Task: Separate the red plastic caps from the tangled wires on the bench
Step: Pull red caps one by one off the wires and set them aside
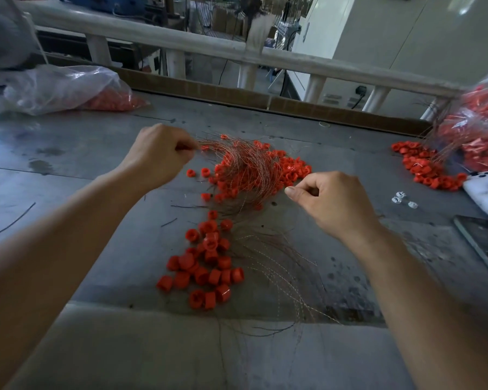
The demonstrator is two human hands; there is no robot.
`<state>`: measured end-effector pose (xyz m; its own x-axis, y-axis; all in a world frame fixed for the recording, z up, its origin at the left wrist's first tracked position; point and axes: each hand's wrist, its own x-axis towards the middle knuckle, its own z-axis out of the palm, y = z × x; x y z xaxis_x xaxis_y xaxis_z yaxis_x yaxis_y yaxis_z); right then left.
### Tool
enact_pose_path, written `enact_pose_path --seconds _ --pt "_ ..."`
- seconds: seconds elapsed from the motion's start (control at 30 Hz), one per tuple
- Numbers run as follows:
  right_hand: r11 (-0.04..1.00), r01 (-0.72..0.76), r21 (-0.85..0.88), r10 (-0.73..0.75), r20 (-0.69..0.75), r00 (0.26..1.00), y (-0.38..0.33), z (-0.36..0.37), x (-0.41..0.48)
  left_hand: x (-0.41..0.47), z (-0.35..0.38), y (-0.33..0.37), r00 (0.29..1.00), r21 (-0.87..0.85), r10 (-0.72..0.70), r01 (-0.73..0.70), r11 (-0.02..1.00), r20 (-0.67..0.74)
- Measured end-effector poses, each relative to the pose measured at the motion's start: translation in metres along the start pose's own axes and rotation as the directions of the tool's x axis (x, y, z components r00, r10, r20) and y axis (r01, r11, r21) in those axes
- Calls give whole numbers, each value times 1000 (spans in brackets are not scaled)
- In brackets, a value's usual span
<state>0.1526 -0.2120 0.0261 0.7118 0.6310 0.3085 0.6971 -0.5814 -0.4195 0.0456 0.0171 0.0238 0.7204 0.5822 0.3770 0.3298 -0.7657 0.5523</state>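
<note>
Left corner: a clear plastic bag (62,88) holding red pieces lies at the surface's (96,142) far left corner.
Left hand (158,153): fingers curled, pinching the gathered ends of the tangled wires (245,164) at mid-surface.
Red plastic caps (290,170): many sit in and beside the tangle. A freed pile (206,266) lies nearer the front edge.
Right hand (335,201): thumb pressed to forefinger at the tangle's right side. Whether it grips a strand, I cannot tell.
Right edge: more caps (426,170) lie beside a second bag (479,128).
Wire pull: anchor the bundle on the left and draw strands out slowly along their length, so the caps drop rather than scatter.
</note>
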Motion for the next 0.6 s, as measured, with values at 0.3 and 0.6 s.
enact_pose_path --seconds 0.3,0.6 --pt "999 -6 -46 9 66 998 2 7 -1 -33 -20 28 995 -305 -54 26 952 -83" --pt "998 52 -27 -51 36 998 -2 7 -2 -54 -29 47 966 -529 -51 -94 843 -252"
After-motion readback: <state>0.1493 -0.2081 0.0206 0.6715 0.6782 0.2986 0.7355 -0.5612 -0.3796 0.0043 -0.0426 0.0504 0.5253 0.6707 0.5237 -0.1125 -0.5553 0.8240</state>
